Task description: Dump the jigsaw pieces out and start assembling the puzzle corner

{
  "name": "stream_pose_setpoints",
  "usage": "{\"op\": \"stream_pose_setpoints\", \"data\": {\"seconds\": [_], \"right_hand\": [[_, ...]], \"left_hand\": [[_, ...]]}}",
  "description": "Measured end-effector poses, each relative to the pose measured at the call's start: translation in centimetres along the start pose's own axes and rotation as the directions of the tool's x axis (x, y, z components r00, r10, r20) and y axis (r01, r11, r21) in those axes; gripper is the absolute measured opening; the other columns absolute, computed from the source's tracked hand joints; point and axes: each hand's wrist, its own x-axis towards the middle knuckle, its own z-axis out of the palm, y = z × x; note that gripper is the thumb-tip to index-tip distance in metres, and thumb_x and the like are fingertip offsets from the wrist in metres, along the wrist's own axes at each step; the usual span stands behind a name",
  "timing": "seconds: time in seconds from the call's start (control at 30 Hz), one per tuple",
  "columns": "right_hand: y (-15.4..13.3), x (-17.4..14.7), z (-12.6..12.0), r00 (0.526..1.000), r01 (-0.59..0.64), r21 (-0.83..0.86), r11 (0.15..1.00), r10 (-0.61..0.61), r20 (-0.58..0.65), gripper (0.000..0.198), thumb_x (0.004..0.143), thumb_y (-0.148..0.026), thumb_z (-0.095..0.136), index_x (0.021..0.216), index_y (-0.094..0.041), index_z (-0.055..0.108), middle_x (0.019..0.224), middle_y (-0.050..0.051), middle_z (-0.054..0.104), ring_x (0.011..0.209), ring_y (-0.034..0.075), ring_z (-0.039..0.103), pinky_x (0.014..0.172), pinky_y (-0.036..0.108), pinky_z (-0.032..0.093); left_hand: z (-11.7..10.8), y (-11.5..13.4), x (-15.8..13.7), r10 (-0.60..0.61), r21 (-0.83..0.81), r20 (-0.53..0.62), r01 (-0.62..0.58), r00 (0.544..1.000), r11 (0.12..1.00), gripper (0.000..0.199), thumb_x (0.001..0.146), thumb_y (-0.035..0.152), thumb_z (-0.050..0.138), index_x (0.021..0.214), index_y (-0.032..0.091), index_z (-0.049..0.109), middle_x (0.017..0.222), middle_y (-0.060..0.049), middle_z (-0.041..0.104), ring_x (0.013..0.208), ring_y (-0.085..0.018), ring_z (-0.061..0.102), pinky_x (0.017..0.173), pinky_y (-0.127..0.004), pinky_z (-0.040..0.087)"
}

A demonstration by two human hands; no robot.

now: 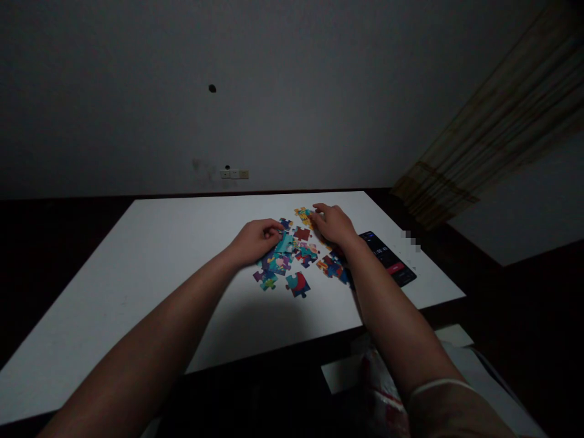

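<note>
Jigsaw puzzle pieces (277,263) lie in a loose, partly overlapping pile on the white table. My left hand (256,241) rests at the pile's left side with its fingers curled in; whether a piece is between them I cannot make out. A dark blue piece (286,223) lies by its fingertips. My right hand (335,224) is over the right side, fingers bent but apart, touching yellow pieces (303,214). Between the hands lies a brown-red piece (302,233). Nearer to me sits a teal and red piece (298,284), and blue-orange pieces (333,266) lie beside my right wrist.
A phone (396,269) with a lit screen lies right of my right forearm. The white table (137,261) extends far to the left. Below its front edge, at the right, is a shiny plastic package (383,389). A wall with sockets (234,174) stands behind.
</note>
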Motion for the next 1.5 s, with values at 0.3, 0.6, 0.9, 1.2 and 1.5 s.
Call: {"op": "stream_pose_setpoints", "data": {"seconds": [0.3,0.6,0.9,1.2,1.5], "right_hand": [[-1.1,0.6,0.7,0.998,0.019,0.018,1.000,-0.020,0.059,0.025,0.080,-0.037,0.065,0.102,-0.026,0.070,0.104,0.011,0.068,0.108,0.032,0.050,0.091,0.043,0.038],[-1.0,1.1,0.4,0.984,-0.093,0.421,0.902,0.147,-0.098,0.031,0.078,-0.036,0.064,0.106,-0.022,0.062,0.102,0.010,0.066,0.085,0.023,0.060,0.075,0.035,0.049],[-2.1,0.5,0.8,0.992,-0.125,0.648,0.752,0.087,0.090,0.028,0.075,-0.040,0.070,0.097,-0.023,0.064,0.098,0.008,0.068,0.087,0.020,0.064,0.074,0.032,0.052],[-4.6,-0.6,1.1,0.945,-0.156,0.774,0.613,-0.136,0.298,0.027,0.072,-0.027,0.074,0.098,-0.025,0.067,0.095,0.005,0.071,0.091,0.022,0.067,0.080,0.036,0.055],[-2.7,-0.5,0.5,0.971,0.091,0.590,0.802,-0.204,0.127,0.014,0.078,-0.034,0.069,0.088,-0.025,0.070,0.087,0.003,0.072,0.081,0.021,0.068,0.077,0.035,0.055]], "left_hand": [[-0.5,0.1,0.0,0.093,0.174,-0.030,-0.086,0.995,0.981,0.023,0.082,0.028,0.054,0.100,0.027,0.069,0.100,-0.004,0.068,0.096,-0.023,0.057,0.091,-0.038,0.042],[-0.5,-0.5,0.2,0.123,0.187,-0.088,-0.105,0.988,0.977,0.021,0.081,0.030,0.055,0.097,0.027,0.069,0.103,-0.005,0.065,0.100,-0.024,0.055,0.095,-0.040,0.040],[-0.6,-0.2,-0.2,0.100,0.099,-0.140,-0.087,0.985,0.991,0.034,0.084,0.034,0.055,0.117,0.025,0.061,0.120,-0.007,0.061,0.109,-0.025,0.054,0.096,-0.039,0.040],[0.3,-0.7,0.3,-0.012,-0.050,-0.175,0.003,0.985,0.999,0.037,0.084,0.043,0.056,0.117,0.026,0.061,0.097,-0.004,0.068,0.087,-0.020,0.061,0.079,-0.031,0.048],[0.2,-1.9,0.6,-0.028,0.099,-0.263,0.056,0.964,0.994,0.028,0.088,0.036,0.050,0.110,0.026,0.065,0.104,-0.005,0.069,0.091,-0.021,0.062,0.082,-0.034,0.048]]}}
